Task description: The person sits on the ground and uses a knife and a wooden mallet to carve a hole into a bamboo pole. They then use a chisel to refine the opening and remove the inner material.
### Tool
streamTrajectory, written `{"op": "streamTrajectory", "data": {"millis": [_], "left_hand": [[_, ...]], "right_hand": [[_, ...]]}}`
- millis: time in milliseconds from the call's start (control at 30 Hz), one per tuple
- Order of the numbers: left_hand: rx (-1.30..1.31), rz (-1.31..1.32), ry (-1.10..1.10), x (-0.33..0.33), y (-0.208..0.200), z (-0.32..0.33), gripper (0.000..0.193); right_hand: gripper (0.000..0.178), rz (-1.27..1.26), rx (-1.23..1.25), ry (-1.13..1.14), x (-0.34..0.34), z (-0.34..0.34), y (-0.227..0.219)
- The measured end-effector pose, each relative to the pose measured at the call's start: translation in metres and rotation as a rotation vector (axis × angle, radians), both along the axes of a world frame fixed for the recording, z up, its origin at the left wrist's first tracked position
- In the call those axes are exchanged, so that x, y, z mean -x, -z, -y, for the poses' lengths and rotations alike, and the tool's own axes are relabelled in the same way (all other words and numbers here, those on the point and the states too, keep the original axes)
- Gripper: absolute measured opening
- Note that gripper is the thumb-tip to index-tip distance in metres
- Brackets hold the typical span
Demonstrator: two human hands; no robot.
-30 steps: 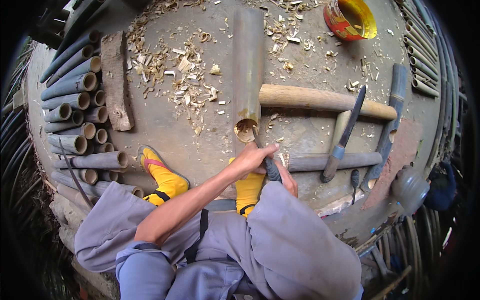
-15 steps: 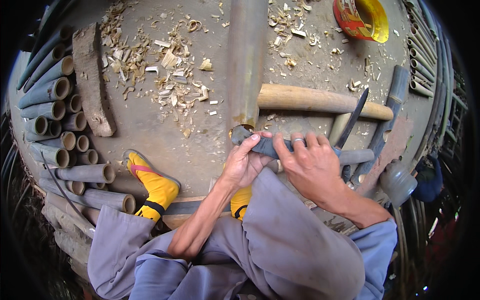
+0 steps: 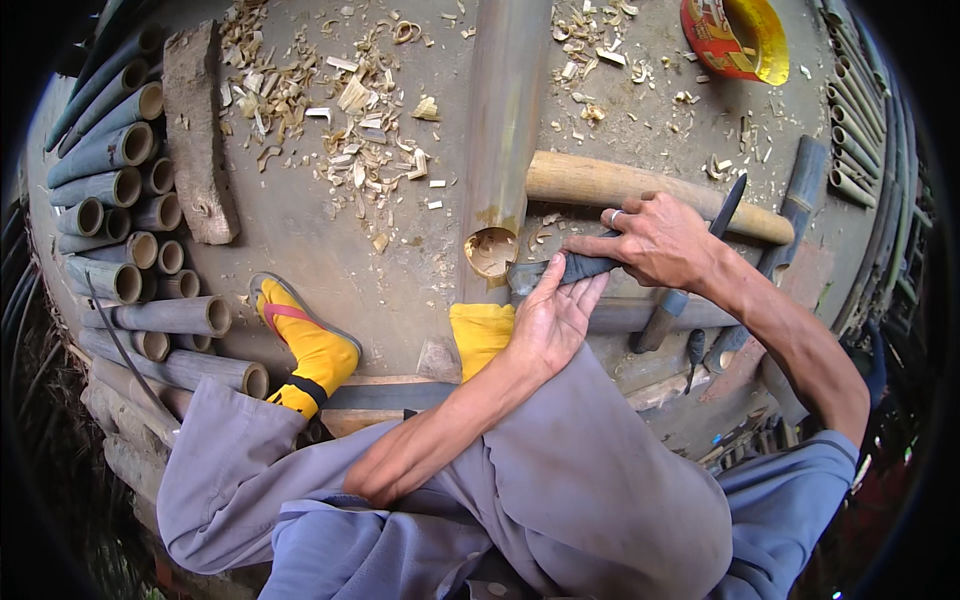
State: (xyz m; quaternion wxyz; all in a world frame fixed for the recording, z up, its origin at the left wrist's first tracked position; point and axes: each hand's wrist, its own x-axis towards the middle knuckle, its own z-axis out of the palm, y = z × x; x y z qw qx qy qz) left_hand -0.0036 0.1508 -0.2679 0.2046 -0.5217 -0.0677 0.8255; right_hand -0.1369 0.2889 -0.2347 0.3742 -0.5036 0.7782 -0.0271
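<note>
A tool with a dark wrapped handle [image 3: 592,266] and a grey flat end lies slantwise beside a bamboo pole [image 3: 499,120]. My right hand [image 3: 660,240], a ring on one finger, is closed round its handle, the index finger stretched along it. Palm up, my left hand [image 3: 556,318] touches the grey end with the thumb; its other fingers are stretched out along the near side. Just left of that end, the pole has a round cut opening [image 3: 491,252] with a pale rim. A knife blade [image 3: 731,205] shows beyond my right wrist, which partly covers it.
Pale wood shavings [image 3: 350,130] litter the ground. Cut bamboo tubes [image 3: 120,187] are stacked at left beside a rough slab [image 3: 200,140]. A thick pale bamboo piece [image 3: 660,196] lies to the right. A red and yellow container [image 3: 735,45] stands at far right. My yellow-socked foot [image 3: 312,340] wears a flip-flop.
My right hand has moved up and right along the handle, with its elbow further out. My left hand has turned palm up and its fingers have straightened. The pole's opening now shows fully.
</note>
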Motion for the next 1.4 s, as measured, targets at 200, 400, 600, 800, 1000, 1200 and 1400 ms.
{"op": "streamTrajectory", "data": {"millis": [200, 400, 600, 800, 1000, 1200, 1400], "left_hand": [[0.092, 0.136, 0.181, 0.003, -0.007, 0.012, 0.027], [0.180, 0.158, 0.642, 0.000, -0.001, 0.033, 0.029], [0.378, -0.142, 1.430, 0.004, 0.014, 0.074, 0.031], [0.539, -0.386, 1.722, 0.018, 0.017, 0.100, 0.034], [0.030, -0.167, 0.509, -0.020, 0.013, 0.040, 0.027], [-0.023, -0.092, 0.173, -0.018, 0.004, 0.017, 0.034], [0.145, 0.027, 0.563, -0.002, -0.005, 0.037, 0.031]], "right_hand": [[0.045, 0.234, -0.107, 0.248, -0.026, -0.008, 0.019], [0.042, 0.469, -0.033, 0.735, -0.102, -0.008, 0.025], [0.035, 0.830, 0.174, 1.378, -0.186, 0.044, 0.021], [0.039, 0.797, 0.195, 1.517, -0.198, 0.101, 0.012], [0.054, 0.172, -0.289, 0.420, -0.089, 0.013, -0.023], [0.052, 0.157, -0.133, 0.051, -0.019, 0.013, -0.005], [0.053, 0.525, -0.044, 0.453, -0.062, 0.003, 0.013]]}}
